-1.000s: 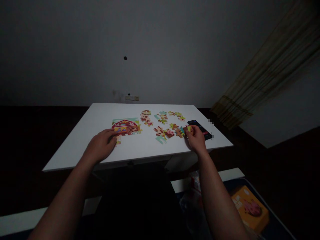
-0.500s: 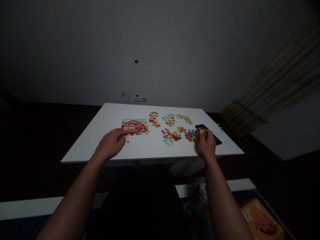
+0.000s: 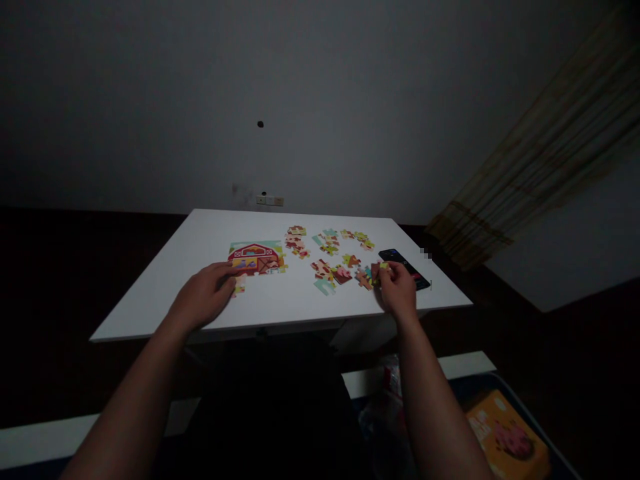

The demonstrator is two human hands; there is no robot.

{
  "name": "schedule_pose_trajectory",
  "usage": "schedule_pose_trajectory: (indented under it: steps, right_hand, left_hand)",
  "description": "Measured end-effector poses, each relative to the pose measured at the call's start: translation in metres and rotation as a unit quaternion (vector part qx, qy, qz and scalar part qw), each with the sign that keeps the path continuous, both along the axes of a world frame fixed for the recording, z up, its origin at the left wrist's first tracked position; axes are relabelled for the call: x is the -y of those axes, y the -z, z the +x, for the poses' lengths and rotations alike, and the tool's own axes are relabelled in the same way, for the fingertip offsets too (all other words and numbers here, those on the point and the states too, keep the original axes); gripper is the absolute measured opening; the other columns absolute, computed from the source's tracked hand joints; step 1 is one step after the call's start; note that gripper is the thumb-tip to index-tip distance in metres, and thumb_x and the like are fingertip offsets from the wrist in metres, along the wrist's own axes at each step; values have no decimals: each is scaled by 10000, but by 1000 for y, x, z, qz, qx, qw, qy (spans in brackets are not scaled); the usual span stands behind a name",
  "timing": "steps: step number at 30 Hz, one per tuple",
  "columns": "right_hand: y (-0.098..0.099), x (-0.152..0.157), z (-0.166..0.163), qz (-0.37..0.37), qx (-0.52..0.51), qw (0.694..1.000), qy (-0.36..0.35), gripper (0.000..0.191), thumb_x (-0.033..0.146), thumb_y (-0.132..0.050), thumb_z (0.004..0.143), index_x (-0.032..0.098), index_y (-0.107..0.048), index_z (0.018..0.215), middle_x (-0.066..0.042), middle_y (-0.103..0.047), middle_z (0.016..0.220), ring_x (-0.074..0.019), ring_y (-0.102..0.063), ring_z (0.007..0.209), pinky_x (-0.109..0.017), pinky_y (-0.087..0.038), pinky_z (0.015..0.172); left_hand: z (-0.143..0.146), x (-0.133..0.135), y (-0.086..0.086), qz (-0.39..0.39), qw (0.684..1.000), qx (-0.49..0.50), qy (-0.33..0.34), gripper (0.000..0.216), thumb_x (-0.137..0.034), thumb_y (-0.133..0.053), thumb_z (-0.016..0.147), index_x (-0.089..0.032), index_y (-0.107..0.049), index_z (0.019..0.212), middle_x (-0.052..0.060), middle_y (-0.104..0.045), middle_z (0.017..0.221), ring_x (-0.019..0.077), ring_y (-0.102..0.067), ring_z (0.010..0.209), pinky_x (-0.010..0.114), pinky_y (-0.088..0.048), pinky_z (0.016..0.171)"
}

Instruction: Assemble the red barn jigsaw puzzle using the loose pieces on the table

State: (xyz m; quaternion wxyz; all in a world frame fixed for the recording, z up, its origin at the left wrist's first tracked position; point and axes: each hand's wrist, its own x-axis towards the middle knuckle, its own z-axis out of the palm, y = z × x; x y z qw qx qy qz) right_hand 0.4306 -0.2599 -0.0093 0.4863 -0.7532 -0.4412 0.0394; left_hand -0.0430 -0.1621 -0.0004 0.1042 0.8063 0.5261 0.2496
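A partly joined jigsaw with a red barn (image 3: 255, 257) lies on a white table (image 3: 280, 303). My left hand (image 3: 203, 295) rests flat on the table at the barn section's near left corner, fingers stretched out over a small loose piece (image 3: 239, 285). My right hand (image 3: 397, 290) is closed in a pinch on a yellow-green puzzle piece (image 3: 383, 267), at the right end of a row of loose pieces (image 3: 340, 272). More loose pieces (image 3: 327, 241) lie scattered farther back.
A dark phone (image 3: 404, 265) lies on the table just beyond my right hand. An orange puzzle box (image 3: 505, 437) sits on the floor at lower right. A curtain (image 3: 545, 160) hangs to the right; the room is dim.
The view has swung a little left and right. My right hand keeps its pinch on the yellow-green piece and stays by the row of loose pieces; my left hand has stayed by the barn.
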Motion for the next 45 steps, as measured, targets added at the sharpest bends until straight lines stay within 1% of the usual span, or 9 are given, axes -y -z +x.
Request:
schedule_pose_trajectory:
  steps: [3,6,12,22,29,34,37,41,45]
  right_hand:
    - [-2,0,-2,-2,-2,1000,-14,457,620,-592,938,216,-737,1093,-159,-816,1042,-373,-752,965,-496,-569,877]
    - [-4,1,-3,-15,5,1000,-19,393,608,-584,948,258,-727,1055,-151,-819,1070,-396,-754,995,-521,-572,900]
    - [-6,2,-5,-38,32,998,-36,423,590,-530,981,246,-713,1144,-164,-806,1128,-395,-752,1017,-525,-563,924]
    - [-7,2,-7,-66,57,996,-23,430,566,-436,1052,245,-673,1213,-180,-797,1128,-423,-741,1039,-556,-542,912]
    - [-4,4,-8,-10,48,999,2,425,550,-473,1044,239,-699,1226,-182,-791,1207,-403,-740,1090,-551,-538,961]
    - [-7,5,-12,-37,48,998,5,464,553,-497,1041,229,-701,1301,-157,-813,1110,-371,-757,1017,-518,-552,926]
    - [-9,4,-14,-52,62,997,-8,428,530,-504,1043,241,-711,1281,-144,-817,1085,-354,-760,993,-496,-559,907]
    - [-7,3,-12,-62,65,996,-22,367,500,-545,1009,288,-733,1241,-125,-818,1075,-356,-767,958,-504,-567,877]
    - [-5,2,-10,-74,101,991,-39,327,484,-544,1012,294,-753,1176,-117,-811,1136,-358,-755,1030,-535,-563,952]
  left_hand:
    - [-1,1,-1,-16,1000,20,-10,516,-495,-492,1005,-202,-798,1299,130,-747,1433,306,-716,1300,474,-554,1163]
    - [0,2,-2,-15,1000,17,-12,520,-503,-495,1003,-197,-799,1292,140,-744,1436,317,-716,1295,498,-557,1160]
    - [0,3,0,8,1000,-14,6,525,-508,-486,1017,-196,-817,1279,152,-740,1441,341,-705,1319,556,-546,1184]
    - [2,5,-2,4,999,-34,9,519,-511,-475,1044,-220,-803,1320,148,-739,1439,351,-688,1339,586,-523,1213]
    - [1,3,2,7,999,-42,-5,458,-523,-507,1008,-281,-789,1274,109,-743,1430,356,-683,1346,610,-526,1210]
    - [2,5,2,8,998,-53,-16,500,-564,-471,1014,-270,-770,1287,125,-736,1437,348,-688,1336,600,-531,1203]
    - [4,7,0,4,998,-60,-22,532,-596,-452,1012,-261,-774,1271,126,-739,1434,352,-691,1330,605,-537,1194]
    - [5,7,-1,10,997,-68,-20,586,-631,-429,1023,-246,-771,1302,135,-739,1427,358,-694,1318,608,-543,1187]
    - [4,6,0,11,998,-65,-24,568,-634,-439,1017,-280,-773,1310,113,-746,1414,354,-706,1298,603,-544,1188]
